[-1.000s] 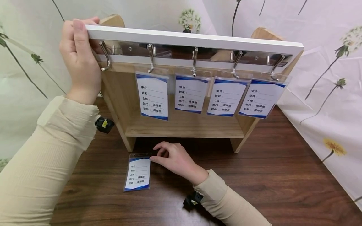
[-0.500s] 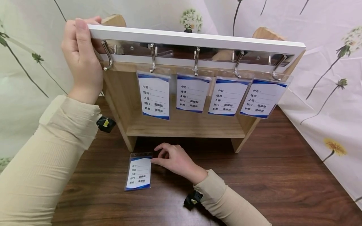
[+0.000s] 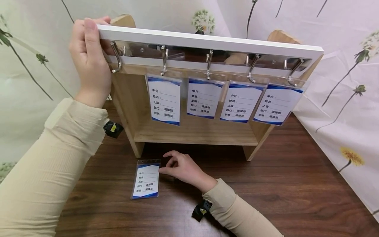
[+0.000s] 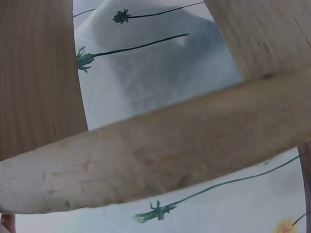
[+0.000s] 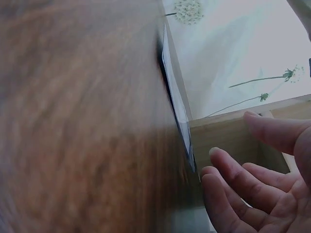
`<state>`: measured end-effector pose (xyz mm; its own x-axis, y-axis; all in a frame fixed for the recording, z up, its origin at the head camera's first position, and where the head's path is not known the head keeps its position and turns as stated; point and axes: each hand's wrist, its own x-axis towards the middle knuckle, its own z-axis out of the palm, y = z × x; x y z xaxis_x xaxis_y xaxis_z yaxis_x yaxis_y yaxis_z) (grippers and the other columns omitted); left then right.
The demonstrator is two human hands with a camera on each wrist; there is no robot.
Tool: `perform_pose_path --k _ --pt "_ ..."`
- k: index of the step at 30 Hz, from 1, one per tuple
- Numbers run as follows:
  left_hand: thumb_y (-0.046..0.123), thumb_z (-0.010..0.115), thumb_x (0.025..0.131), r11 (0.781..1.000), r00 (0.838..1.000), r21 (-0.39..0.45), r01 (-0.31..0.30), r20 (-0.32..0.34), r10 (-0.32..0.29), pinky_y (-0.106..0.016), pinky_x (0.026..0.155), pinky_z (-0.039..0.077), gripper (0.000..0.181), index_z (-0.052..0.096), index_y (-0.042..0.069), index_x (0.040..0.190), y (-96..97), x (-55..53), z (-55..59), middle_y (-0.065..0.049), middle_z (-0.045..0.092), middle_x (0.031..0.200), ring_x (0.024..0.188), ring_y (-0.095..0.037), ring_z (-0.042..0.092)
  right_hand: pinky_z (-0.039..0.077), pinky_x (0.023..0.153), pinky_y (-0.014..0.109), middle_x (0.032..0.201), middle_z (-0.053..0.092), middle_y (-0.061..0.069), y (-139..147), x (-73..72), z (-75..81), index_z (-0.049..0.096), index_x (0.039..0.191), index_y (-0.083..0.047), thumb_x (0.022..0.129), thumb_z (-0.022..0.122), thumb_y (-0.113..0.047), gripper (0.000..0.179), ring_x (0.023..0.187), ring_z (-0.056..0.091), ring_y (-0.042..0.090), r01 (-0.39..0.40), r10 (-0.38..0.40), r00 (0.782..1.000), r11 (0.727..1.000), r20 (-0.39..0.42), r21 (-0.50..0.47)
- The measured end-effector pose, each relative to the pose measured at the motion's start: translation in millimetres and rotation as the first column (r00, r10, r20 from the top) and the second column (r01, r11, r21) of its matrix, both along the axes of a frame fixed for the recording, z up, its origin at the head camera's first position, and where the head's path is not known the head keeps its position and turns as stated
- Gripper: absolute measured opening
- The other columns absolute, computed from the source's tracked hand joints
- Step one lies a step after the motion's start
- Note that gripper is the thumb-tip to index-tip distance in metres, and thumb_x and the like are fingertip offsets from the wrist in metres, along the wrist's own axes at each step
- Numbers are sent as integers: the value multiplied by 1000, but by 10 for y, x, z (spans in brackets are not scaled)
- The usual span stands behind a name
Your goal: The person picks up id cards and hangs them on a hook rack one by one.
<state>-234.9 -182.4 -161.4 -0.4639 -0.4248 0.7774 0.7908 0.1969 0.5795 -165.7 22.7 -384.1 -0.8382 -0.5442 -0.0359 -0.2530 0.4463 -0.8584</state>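
My left hand [image 3: 93, 64] grips the left end of the white board of a wooden hook rack [image 3: 213, 37], thumb in front and the other fingers mostly hidden behind. Several clear-sleeved ID badges [image 3: 164, 100] hang from its metal hooks [image 3: 209, 64]; the leftmost hook [image 3: 116, 57] bears none. Flat on the table before the rack lies another ID badge [image 3: 146, 181]. Beside its upper right corner is my right hand [image 3: 186, 168], fingers loosely bent, holding nothing. In the right wrist view the badge [image 5: 177, 94] appears edge-on; whether a fingertip touches it I cannot tell.
The rack's wooden side panels and lower shelf [image 3: 195, 135] stand on a dark wood table [image 3: 296, 184]. A flower-printed white cloth [image 3: 343, 49] hangs behind and to the sides. A wooden bar [image 4: 160, 150] crosses the left wrist view.
The head view has shifted slightly, so the rack appears a little further right. Both hands keep their places, and the badge on the table stays where it lay.
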Motion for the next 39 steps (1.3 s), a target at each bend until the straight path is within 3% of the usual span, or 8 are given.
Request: perform_pose_path --k 8,24,30,36,39 --pt "2 31 104 1000 1000 15 13 -10 -12 -23 97 43 41 64 16 83 5 -9 4 5 70 92 111 -20 62 50 53 24 87 67 -6 -10 -1 -40 50 139 -8 86 78 -32 65 57 64 16 -54 53 989 999 140 5" --pt "1 30 103 1000 1000 14 8 -16 -8 -24 100 43 42 64 16 83 13 -4 3 6 68 92 110 -19 63 45 48 21 79 60 -6 -150 -2 -92 44 144 -6 80 84 -26 78 52 51 7 -83 68 988 991 138 106" --pt "1 31 104 1000 1000 14 0 -7 0 -23 99 43 42 65 16 84 16 3 4 7 67 91 110 -19 63 43 49 19 76 56 -7 -196 -9 -107 44 144 -6 78 85 -29 81 53 48 5 -103 91 993 978 73 184" --pt "1 30 104 1000 1000 11 1 -6 -1 -23 101 42 42 65 16 86 18 -2 2 7 68 91 111 -19 62 39 56 17 75 55 -8 -266 9 -115 52 139 -8 75 86 -37 78 63 47 3 -91 130 988 926 -85 365" --pt "2 31 104 1000 1000 10 -4 1 4 -21 94 43 41 66 16 87 16 -4 -3 6 68 93 107 -18 63 38 54 17 75 54 -8 -277 21 -124 55 136 -10 75 86 -39 74 62 47 4 -85 137 985 916 -106 393"
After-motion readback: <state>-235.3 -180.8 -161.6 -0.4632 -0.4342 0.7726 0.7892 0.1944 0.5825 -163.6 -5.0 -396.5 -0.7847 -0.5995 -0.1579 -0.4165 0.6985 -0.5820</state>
